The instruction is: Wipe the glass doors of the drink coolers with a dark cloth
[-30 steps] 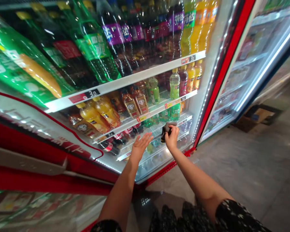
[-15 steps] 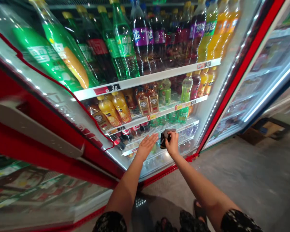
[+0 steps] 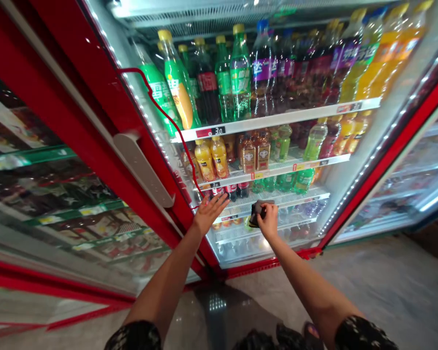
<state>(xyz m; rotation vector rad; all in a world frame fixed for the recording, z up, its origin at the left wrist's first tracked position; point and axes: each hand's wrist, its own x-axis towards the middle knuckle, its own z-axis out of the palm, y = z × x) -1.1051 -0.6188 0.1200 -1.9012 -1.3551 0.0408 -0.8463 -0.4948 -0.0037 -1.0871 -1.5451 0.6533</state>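
Note:
My left hand [image 3: 210, 212] is stretched out with its fingers apart and nothing in it, in front of the lower shelves near the left edge of the cooler door. My right hand [image 3: 268, 221] is closed on a dark, crumpled cloth [image 3: 256, 212] in front of the cooler's lower middle. Behind the hands, bottles of green soda [image 3: 240, 73], orange drink [image 3: 219, 156] and brown drink [image 3: 248, 156] stand on the shelves.
At left is a red door frame with a grey handle [image 3: 143, 170]. White shelf edges [image 3: 281, 119] carry price tags. Another lit cooler [image 3: 405, 180] stands at right. Grey floor [image 3: 372, 282] lies below, with a foot [image 3: 311, 333] near the bottom edge.
The view has turned left, so the cooler appears farther right and more upright. My left hand has moved left, away from my right hand, its fingers more spread. The cloth remains in my right hand.

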